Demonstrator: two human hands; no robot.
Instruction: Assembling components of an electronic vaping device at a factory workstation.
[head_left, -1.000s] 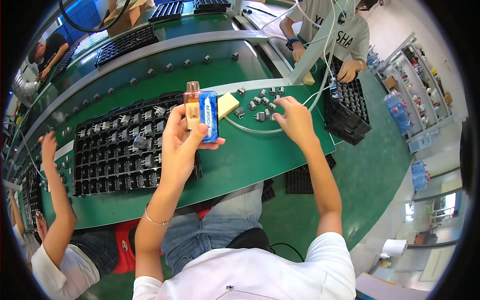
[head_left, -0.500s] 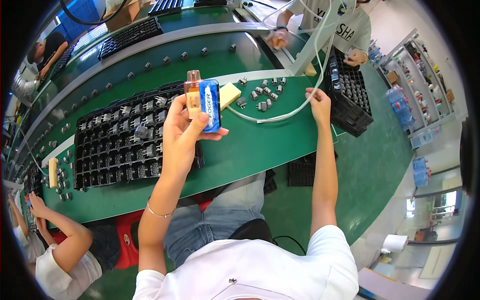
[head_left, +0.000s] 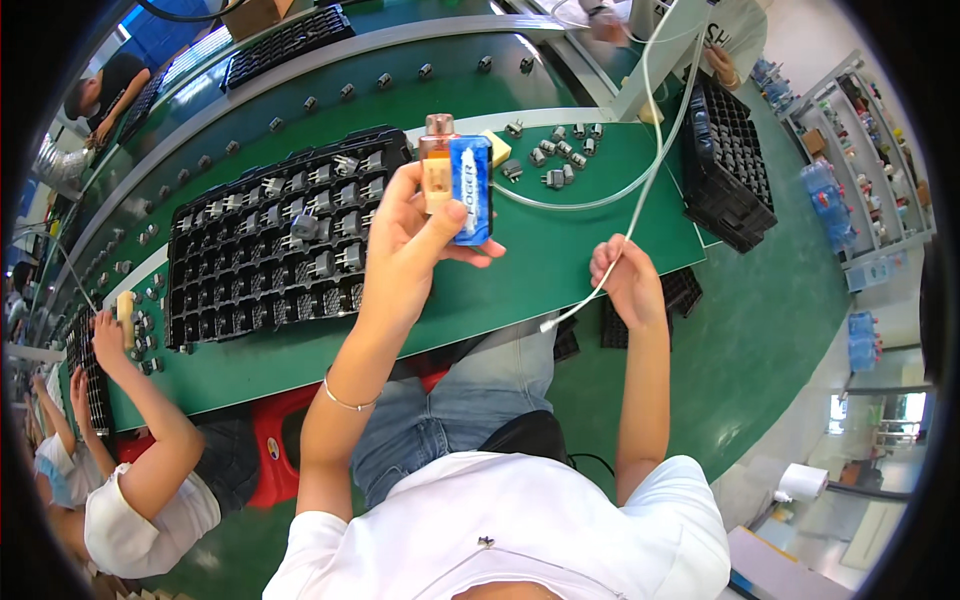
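Observation:
My left hand (head_left: pixel 408 230) is closed around a vape (head_left: pixel 470 190) with a blue side, an orange-tinted side and a clear reddish mouthpiece on top. It is held upright above the table. To its right, my right hand (head_left: pixel 632 285) pinches a thin white cable (head_left: pixel 580 303) a little behind its end. The cable's small tip points down and left, over the table's front edge. Below and left of the vape lies a black tray (head_left: pixel 225 325) with several grey pronged plugs (head_left: pixel 304 227) in its cells. Several loose grey plugs (head_left: pixel 555 178) lie beyond my hands.
A pale yellow block (head_left: pixel 498 149) sits behind the vape. Stacked black trays (head_left: pixel 730 165) stand at the right table end. A conveyor (head_left: pixel 330 120) carrying spaced plugs runs along the far side. Co-workers sit at left and stand opposite. A shelf (head_left: pixel 855 160) stands at right.
My right hand has come nearer to me, drawing the cable's end down and left over the table's front edge. The vape stays in my left hand. The whole view has shifted slightly.

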